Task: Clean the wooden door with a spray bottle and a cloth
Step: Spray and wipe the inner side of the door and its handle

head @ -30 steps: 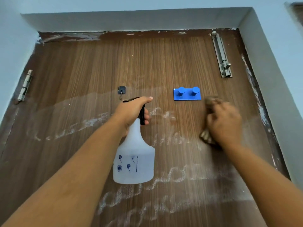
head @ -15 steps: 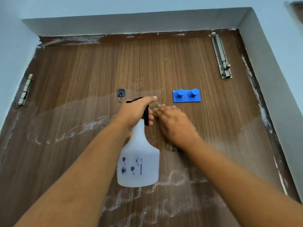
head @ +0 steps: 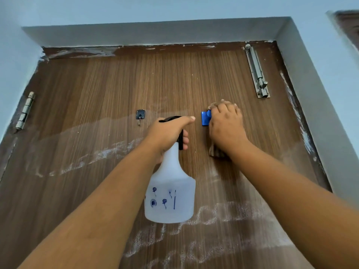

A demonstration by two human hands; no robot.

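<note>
Plainly the wiping step is in hand. The right hand presses a brownish cloth flat against the wooden door, its fingers spread over the cloth, whose edges show above the fingertips and below the heel of the hand. It covers most of a blue hook plate, of which only the left end shows. The left hand grips the neck of a white spray bottle, thumb laid over the black spray head, fingers curled round the trigger; whether the trigger is squeezed, I cannot tell. The bottle hangs near the middle of the door, just left of the cloth.

White foamy streaks and a hazy wet film lie across the near half of the door, while the far half looks dry and darker. By my judgement the job is partly done: the next move calls for carrying the cloth down and leftward through the streaks, working round the small black hook left of the bottle. The metal bolt at far right and the hinge at left sit apart from both hands.
</note>
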